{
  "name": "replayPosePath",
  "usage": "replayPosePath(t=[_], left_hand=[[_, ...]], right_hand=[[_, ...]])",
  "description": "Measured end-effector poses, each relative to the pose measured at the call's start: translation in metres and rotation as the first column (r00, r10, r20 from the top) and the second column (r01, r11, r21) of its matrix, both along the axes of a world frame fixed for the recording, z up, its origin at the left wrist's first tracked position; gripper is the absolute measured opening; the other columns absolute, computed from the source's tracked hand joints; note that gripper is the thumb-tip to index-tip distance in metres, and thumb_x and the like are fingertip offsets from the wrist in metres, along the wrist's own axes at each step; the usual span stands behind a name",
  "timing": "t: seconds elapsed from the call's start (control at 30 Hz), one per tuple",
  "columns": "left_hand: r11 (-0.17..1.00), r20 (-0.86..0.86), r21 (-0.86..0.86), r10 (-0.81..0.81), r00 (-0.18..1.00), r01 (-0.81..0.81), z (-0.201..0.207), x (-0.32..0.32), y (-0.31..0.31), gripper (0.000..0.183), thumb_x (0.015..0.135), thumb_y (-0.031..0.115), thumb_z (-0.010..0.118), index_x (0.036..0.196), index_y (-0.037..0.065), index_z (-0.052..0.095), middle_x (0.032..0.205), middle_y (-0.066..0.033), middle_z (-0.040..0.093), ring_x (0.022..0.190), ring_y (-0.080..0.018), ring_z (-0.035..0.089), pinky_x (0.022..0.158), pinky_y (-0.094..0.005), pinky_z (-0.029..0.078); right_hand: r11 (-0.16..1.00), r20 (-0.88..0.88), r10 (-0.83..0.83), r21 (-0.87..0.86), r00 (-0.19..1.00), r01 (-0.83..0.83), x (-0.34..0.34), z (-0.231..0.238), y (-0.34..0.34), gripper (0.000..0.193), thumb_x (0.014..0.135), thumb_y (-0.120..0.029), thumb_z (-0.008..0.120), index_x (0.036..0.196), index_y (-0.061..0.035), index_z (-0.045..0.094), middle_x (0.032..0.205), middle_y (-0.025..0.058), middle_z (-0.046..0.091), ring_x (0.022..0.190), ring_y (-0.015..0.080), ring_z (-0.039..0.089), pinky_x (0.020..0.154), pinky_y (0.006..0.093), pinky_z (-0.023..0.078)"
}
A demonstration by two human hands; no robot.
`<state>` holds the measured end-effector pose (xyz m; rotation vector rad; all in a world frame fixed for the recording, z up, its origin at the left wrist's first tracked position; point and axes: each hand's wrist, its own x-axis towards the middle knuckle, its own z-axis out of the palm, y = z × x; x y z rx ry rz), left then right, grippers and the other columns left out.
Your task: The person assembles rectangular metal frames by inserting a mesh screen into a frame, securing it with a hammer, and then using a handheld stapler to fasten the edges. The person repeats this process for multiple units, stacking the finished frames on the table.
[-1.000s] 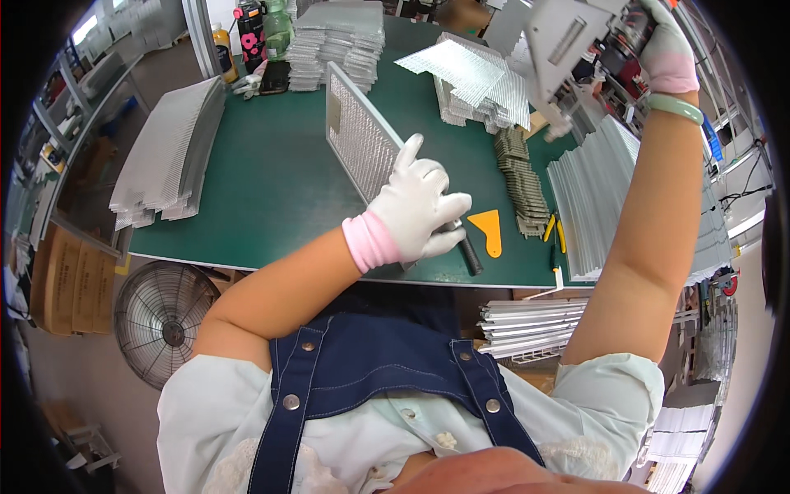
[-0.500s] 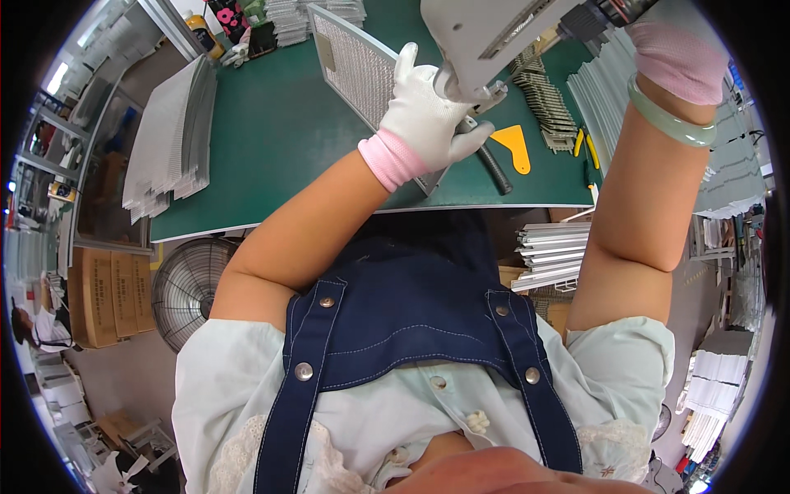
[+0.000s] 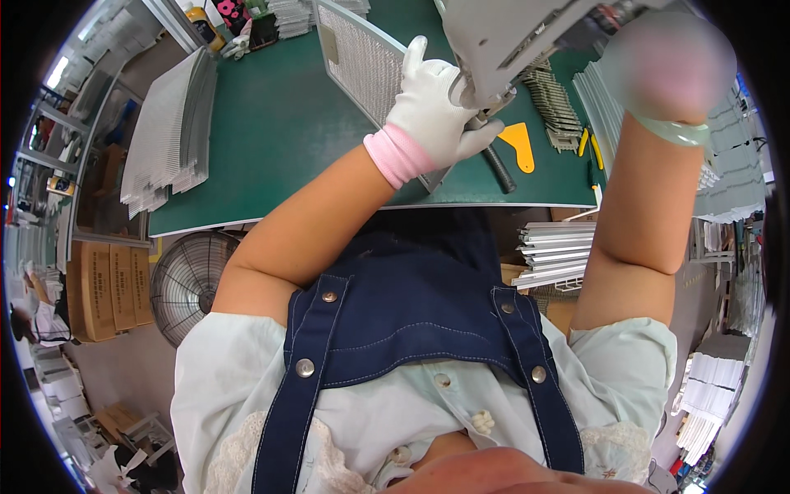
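My left hand, in a white glove with a pink cuff, is closed at the edge of a framed mesh panel standing tilted on the green table. Some of its fingers are hidden behind the metal jaw of a large light-grey tool, which touches or nearly touches the glove. One finger points up and the thumb reaches right, over a dark ribbed rod. My right hand is smeared at the upper right by the tool's rear end; its fingers cannot be made out. A pale green bangle circles that wrist.
A yellow scraper, yellow-handled pliers and a row of small metal parts lie right of the panel. Stacked mesh sheets stand at left. Below the table are a fan and white metal strips.
My right hand has come down and slightly nearer to me. The grey tool has shifted a little right. My left hand keeps its place at the panel.
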<state>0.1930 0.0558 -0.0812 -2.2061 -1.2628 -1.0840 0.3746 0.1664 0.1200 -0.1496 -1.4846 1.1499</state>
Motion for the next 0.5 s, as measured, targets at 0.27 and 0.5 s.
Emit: replayPosePath(t=[0.27,0.5], left_hand=[[0.999,0.013,0.010,-0.033,0.999,0.032,0.005,-0.004,0.005,0.046,0.080,0.044,0.066,0.117,0.016,0.065,0.076,-0.0054,0.058,0.085,-0.0290,0.059,0.106,-0.0608,0.024],[0.999,-0.020,0.033,-0.011,1.000,0.012,0.007,-0.005,-0.001,0.043,0.080,0.045,0.066,0.107,0.012,0.068,0.074,-0.0088,0.058,0.082,-0.0303,0.059,0.106,-0.0611,0.025]], right_hand=[[0.991,-0.069,0.085,-0.093,0.994,-0.091,-0.046,-0.026,0.016,0.023,0.092,-0.015,0.058,0.109,-0.0009,0.064,0.098,0.0085,0.068,0.085,0.0204,0.066,0.079,0.0339,0.053],[0.984,-0.111,0.122,-0.113,0.986,-0.135,-0.049,-0.032,0.018,0.025,0.093,-0.015,0.057,0.112,0.0004,0.064,0.102,0.0092,0.069,0.089,0.0206,0.066,0.083,0.0339,0.052]])
